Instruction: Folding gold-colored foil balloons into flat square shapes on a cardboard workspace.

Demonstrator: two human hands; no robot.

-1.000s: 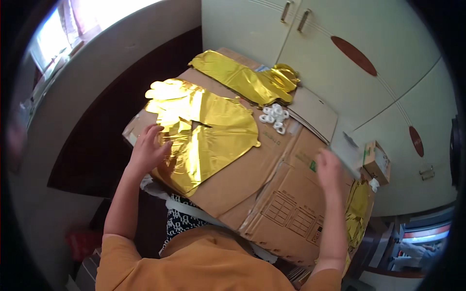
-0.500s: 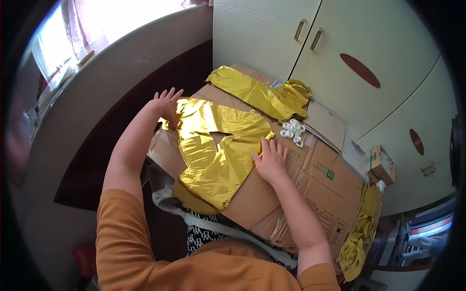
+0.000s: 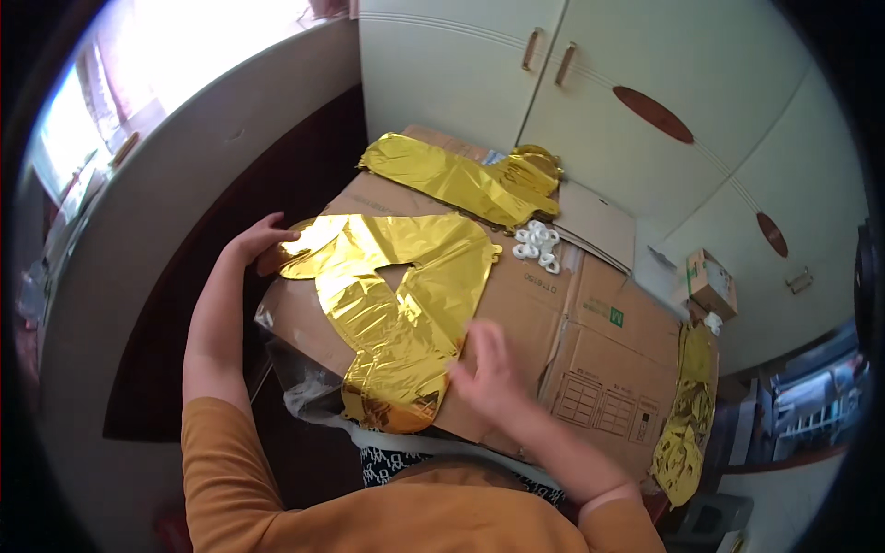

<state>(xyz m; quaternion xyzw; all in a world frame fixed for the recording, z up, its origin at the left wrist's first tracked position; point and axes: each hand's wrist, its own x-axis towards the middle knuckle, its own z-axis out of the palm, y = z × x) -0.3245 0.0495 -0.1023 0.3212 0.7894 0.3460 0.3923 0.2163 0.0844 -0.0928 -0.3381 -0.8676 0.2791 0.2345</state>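
Observation:
A flat, uninflated gold foil balloon (image 3: 369, 318) with a small cut-out in its middle is spread over brown cardboard (image 3: 516, 346) in front of me. My left hand (image 3: 263, 244) is at the balloon's far left end, its fingers closed over the foil edge; one finger sticks up a little. Just off the balloon's right edge, my right hand (image 3: 493, 373) hovers over the cardboard, slightly blurred. Its thumb and fingers are apart and hold nothing.
Behind lie more flat gold foil balloons (image 3: 452, 180) and a small pile of white rings (image 3: 536, 244). Crinkled gold foil (image 3: 684, 415) runs along the right edge, near a small open carton (image 3: 712, 283). Pale cabinet doors (image 3: 452, 74) stand at the back.
The balloon's far left end has been drawn out leftward by my left hand and now lies extended. My right hand has left the balloon's right edge and come nearer to me.

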